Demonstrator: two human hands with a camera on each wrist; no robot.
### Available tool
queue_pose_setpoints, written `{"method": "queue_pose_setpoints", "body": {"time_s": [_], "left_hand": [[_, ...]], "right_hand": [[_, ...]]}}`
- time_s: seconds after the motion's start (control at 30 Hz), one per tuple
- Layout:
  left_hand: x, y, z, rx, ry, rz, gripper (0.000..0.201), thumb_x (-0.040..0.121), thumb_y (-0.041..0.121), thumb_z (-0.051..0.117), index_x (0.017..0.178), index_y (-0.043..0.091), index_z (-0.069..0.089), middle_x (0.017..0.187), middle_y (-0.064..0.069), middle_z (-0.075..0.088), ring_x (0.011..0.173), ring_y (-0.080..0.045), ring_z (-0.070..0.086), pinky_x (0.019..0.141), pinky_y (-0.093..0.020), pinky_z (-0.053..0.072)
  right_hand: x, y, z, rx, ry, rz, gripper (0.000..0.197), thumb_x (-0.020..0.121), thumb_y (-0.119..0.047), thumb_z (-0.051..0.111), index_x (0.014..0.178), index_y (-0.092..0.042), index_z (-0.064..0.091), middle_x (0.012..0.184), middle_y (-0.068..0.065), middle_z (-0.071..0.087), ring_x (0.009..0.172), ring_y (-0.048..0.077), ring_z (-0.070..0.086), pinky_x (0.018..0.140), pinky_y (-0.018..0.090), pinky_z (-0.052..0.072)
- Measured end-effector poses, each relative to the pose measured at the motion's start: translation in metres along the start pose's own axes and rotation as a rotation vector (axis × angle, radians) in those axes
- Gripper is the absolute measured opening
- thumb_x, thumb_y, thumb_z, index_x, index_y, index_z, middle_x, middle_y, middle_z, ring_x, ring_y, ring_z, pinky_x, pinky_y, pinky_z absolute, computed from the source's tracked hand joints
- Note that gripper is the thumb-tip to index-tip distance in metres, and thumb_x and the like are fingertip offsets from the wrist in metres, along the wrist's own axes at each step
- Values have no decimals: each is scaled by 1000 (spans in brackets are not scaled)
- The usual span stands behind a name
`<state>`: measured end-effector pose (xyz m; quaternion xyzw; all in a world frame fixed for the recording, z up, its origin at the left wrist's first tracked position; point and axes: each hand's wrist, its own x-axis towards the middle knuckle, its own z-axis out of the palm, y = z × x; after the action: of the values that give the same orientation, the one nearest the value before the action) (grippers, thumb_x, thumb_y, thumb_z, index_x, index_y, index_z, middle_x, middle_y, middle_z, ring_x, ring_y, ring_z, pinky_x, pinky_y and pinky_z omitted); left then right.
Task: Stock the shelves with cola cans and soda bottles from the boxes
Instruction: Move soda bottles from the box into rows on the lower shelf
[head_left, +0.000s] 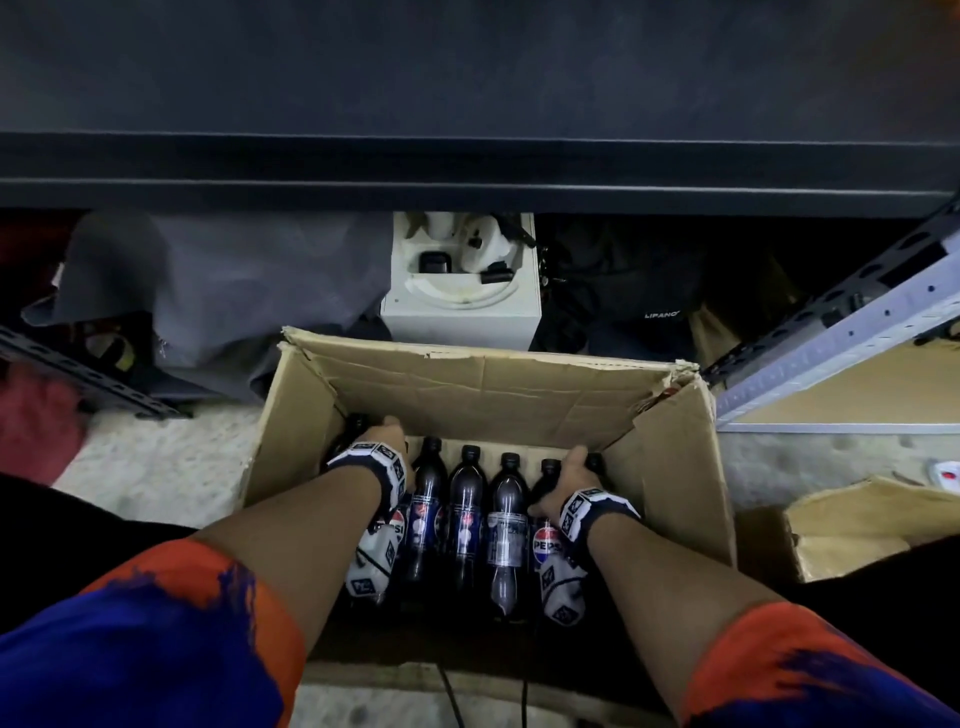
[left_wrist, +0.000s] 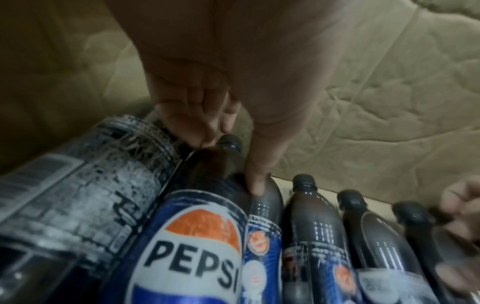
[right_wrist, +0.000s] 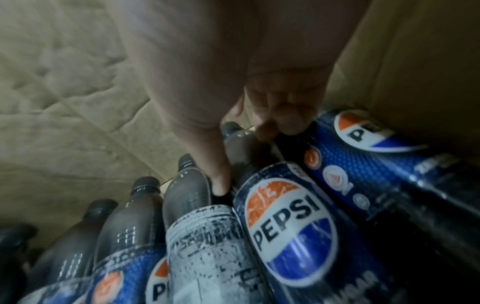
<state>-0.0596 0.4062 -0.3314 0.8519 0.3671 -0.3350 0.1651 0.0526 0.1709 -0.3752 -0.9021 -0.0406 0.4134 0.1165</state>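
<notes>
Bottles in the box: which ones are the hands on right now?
The two end-of-row ones. The left hand grips the leftmost bottle at its neck; the right hand grips the Pepsi-logo bottle near the right end. The middle bottles lie untouched.

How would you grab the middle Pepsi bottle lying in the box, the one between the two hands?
Best by its neck, just under the cap, reaching down from above. The middle Pepsi bottle lies flat in the cardboard box with neighbours tight against both sides, so its body is hard to wrap. Its narrow cap end points at the far wall with open space above.

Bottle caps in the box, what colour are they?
Black caps, clearest in the left wrist view.
</notes>
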Motion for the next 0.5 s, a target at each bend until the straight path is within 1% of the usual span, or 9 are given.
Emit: {"method": "queue_pose_setpoints", "body": {"time_s": [0.1,0.13,0.17,0.2,0.23,0.3,0.37,0.43,0.5], "left_hand": [[4,2,-1,0,-66,-3,76,66,36,92,117,5,45,113,-14,65,97,-33,66,78,-38,55],[5,3,-1,20,-99,4,74,59,42,95,108,9,51,111,-12,68,94,-31,67,80,-42,58],[6,3,-1,23,-118,22,69,55,47,96,101,12,58,105,-9,71,90,-28,68,80,-43,59],[3,6,-2,16,-144,36,67,55,52,94,99,12,64,102,-7,73,87,-26,69,81,-41,60],[0,9,-3,4,-159,65,68,59,55,91,105,12,68,105,-6,73,89,-24,69,82,-37,59],[-1,12,1,-6,-178,101,79,65,58,86,127,16,62,124,-4,67,105,-25,65,93,-36,55],[-3,14,7,-38,-189,116,87,65,61,83,136,19,54,133,-2,60,114,-25,60,99,-36,51],[-6,15,8,-40,-211,114,87,62,60,83,134,21,53,131,-1,59,113,-25,60,99,-37,51],[-5,15,7,-68,-228,121,79,54,59,83,119,20,59,121,-2,65,105,-24,63,93,-39,55]], "right_hand": [[4,0,-2,45,-37,45,110,56,-33,99,136,-7,28,128,12,58,114,32,60,93,36,53],[7,0,-2,44,-66,46,114,50,-37,100,139,-2,38,130,11,60,115,31,62,93,33,53],[7,-1,-1,44,-87,37,110,42,-43,100,133,-3,53,125,11,66,109,28,65,91,33,56],[8,0,0,38,-95,24,103,34,-49,97,122,-6,65,116,9,70,100,26,68,87,34,59],[11,1,1,35,-94,16,98,30,-53,94,114,-9,69,110,7,72,94,24,69,83,33,60],[9,1,2,60,-108,3,95,37,-51,95,120,-12,68,112,5,71,97,24,68,84,30,58],[8,3,4,134,-118,-11,97,53,-45,96,137,-13,59,127,4,67,110,24,65,94,26,51],[5,5,6,206,-132,-44,91,66,-42,92,144,-16,52,135,3,62,114,22,61,95,23,45],[3,7,10,258,-167,-63,85,67,-43,90,141,-20,54,133,0,63,109,19,60,97,25,48]]}}
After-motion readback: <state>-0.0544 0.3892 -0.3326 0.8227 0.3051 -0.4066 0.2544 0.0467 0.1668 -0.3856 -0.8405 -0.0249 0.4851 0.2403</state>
